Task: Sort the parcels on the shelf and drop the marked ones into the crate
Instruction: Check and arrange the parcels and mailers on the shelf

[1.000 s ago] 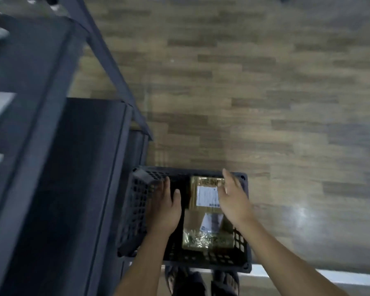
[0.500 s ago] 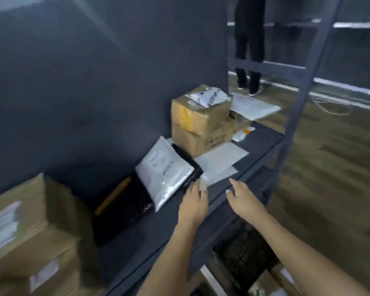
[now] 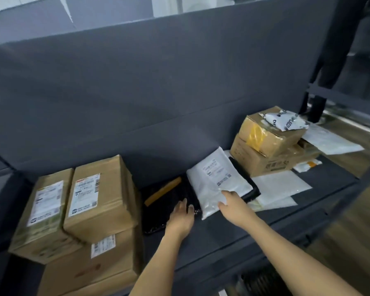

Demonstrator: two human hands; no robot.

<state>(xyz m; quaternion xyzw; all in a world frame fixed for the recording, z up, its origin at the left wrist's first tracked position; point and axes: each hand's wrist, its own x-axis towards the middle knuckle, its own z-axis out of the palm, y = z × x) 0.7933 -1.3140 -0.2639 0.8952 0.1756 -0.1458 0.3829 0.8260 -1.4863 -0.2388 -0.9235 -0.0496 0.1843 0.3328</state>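
Observation:
A white mailer bag (image 3: 217,178) with a printed label leans against the back wall of the dark shelf (image 3: 222,238). My right hand (image 3: 233,205) lies on the bag's lower edge, fingers spread, and does not grip it. A black bag (image 3: 165,201) with a yellow tape strip lies left of it, and my left hand (image 3: 181,217) rests on its near edge with fingers apart. A second black parcel (image 3: 247,184) sticks out from under the white bag. Of the crate (image 3: 259,283), only a dark corner shows below the shelf at the bottom.
Labelled cardboard boxes (image 3: 98,197) are stacked at the left. Two more boxes (image 3: 267,146) stand stacked at the right, with a white printed pouch (image 3: 284,120) on top. Flat white envelopes (image 3: 280,186) lie on the shelf. A person's dark legs (image 3: 320,82) stand at the far right.
One second ago both hands were down in the crate by two parcels. The view then swung up to the shelf, and both hands have reached forward onto the black and white bags.

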